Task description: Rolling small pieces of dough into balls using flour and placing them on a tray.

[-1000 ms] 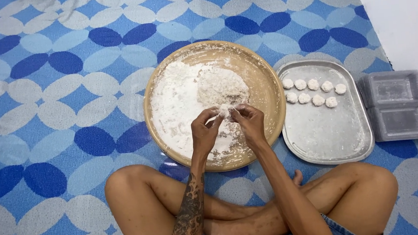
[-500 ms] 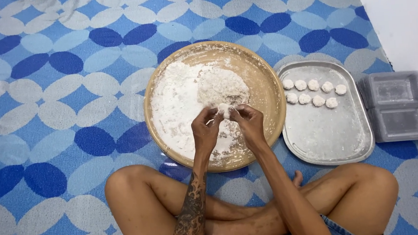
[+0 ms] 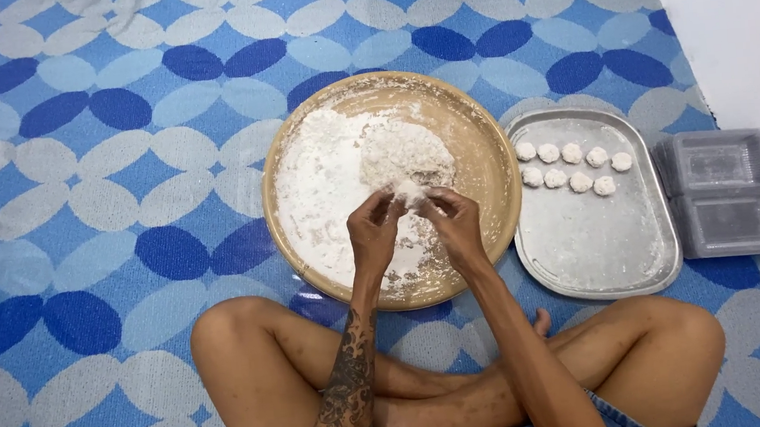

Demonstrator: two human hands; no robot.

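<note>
On my left is the round bowl, dusted with flour, with one big mound of dough left in it. My left hand and right hand meet above it, fingertips pinching one small lump between them. To the right, the metal tray holds eight finished balls, mostly bare otherwise. Past it sit two plastic boxes.

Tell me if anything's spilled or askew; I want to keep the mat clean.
A little: white flour specks dot the mat left of the round tray. The dough balls sit in two tidy rows on the metal tray. Nothing else stands out.
</note>
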